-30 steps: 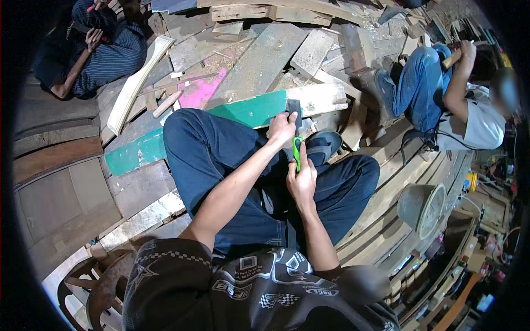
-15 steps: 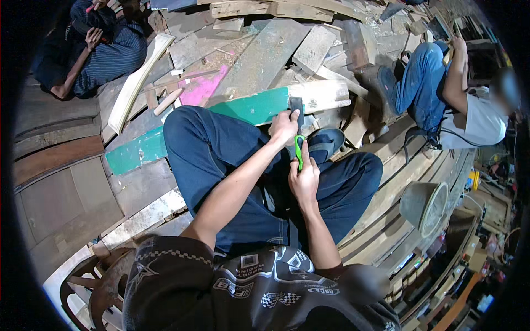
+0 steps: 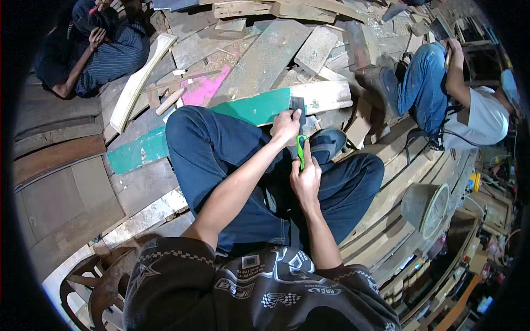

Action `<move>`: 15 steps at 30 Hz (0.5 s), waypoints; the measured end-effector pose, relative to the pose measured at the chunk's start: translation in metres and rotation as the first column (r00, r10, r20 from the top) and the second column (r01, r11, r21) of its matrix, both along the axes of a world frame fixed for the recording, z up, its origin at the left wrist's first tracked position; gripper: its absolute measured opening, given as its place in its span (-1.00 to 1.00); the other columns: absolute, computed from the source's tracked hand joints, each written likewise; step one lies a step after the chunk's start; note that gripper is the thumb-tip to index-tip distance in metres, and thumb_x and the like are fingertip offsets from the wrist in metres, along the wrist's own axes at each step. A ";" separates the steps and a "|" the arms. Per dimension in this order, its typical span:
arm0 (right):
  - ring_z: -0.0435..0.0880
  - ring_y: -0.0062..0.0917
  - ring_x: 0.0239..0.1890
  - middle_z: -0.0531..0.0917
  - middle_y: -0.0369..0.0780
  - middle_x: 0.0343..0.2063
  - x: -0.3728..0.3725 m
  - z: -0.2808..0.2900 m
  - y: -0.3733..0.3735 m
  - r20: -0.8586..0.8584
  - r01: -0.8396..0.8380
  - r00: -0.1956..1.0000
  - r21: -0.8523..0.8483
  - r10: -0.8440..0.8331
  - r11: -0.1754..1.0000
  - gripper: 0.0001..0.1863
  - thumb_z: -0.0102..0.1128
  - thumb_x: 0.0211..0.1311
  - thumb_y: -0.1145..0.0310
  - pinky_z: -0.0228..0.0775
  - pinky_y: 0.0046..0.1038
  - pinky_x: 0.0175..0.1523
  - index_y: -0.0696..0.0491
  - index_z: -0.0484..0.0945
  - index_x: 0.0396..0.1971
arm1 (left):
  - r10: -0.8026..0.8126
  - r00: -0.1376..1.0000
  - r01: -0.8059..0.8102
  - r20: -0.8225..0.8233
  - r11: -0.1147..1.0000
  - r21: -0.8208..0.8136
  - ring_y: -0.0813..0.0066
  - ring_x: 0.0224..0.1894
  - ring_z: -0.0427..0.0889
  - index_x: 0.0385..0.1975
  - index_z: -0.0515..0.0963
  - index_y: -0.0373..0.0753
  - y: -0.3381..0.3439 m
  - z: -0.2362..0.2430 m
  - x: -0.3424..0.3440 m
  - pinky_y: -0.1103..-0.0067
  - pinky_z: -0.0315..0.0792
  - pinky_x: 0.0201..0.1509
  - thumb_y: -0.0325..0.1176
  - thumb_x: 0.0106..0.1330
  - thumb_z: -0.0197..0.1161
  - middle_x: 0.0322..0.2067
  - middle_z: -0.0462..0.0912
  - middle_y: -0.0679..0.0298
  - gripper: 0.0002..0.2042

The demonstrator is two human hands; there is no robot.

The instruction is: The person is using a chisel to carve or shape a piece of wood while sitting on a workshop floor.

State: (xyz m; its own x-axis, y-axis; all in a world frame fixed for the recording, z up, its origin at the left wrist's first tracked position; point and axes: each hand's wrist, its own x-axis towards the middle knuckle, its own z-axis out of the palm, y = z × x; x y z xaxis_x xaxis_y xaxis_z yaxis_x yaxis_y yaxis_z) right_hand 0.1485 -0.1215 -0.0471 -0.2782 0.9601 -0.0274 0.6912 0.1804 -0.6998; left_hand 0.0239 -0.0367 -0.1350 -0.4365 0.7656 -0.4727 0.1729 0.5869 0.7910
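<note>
My left hand is closed on a flat dark strip, whose end sticks up past the thumb. Just below it, my right hand grips a bright green-handled tool; its exact kind is unclear. The tool's upper end meets the lower part of the strip, and I cannot tell whether the two are joined. Both hands are above my crossed legs, near my foot. A board with green paint and a bare pale end lies just beyond the hands, passing behind the strip and my knee.
Ahead lie scattered planks, a pink piece and a wooden-handled tool. One person sits at the far left, another at the right. A grey bucket stands right, and a dark spoked wheel-like object lower left.
My hands keep almost the same hold and place. The whole view has shifted slightly. The person at the right has moved the head and arm a little.
</note>
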 end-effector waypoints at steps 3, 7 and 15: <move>0.57 -0.05 -0.48 0.53 0.15 -0.47 0.000 0.001 -0.004 0.052 -0.001 0.999 -0.035 0.003 0.999 -0.43 0.01 0.15 0.53 0.41 -0.17 -0.31 0.21 0.33 0.23 | -0.012 1.000 0.011 0.001 0.999 0.032 -0.11 -0.09 0.59 -0.30 0.62 -0.27 -0.002 0.001 0.001 0.10 0.45 -0.03 0.03 0.37 0.04 -0.27 0.64 -0.11 -0.57; 0.56 -0.03 -0.47 0.54 0.15 -0.47 -0.002 0.003 0.000 0.004 0.017 1.000 -0.021 -0.017 1.000 -0.44 0.01 0.15 0.52 0.41 -0.17 -0.30 0.21 0.34 0.22 | 0.010 1.000 -0.009 -0.023 0.999 0.052 -0.15 -0.14 0.59 -0.35 0.60 -0.30 -0.002 0.000 0.003 0.11 0.44 -0.07 -0.01 0.38 0.04 -0.31 0.64 -0.13 -0.57; 0.56 -0.10 -0.46 0.54 0.12 -0.48 0.000 -0.002 0.001 0.032 -0.008 0.999 -0.028 0.009 1.000 -0.42 0.00 0.16 0.52 0.41 -0.23 -0.28 0.21 0.30 0.25 | 0.030 0.997 -0.025 -0.077 0.998 0.066 -0.10 -0.12 0.62 -0.27 0.62 -0.27 0.000 0.000 0.002 0.12 0.46 -0.03 0.02 0.38 0.03 -0.28 0.66 -0.07 -0.56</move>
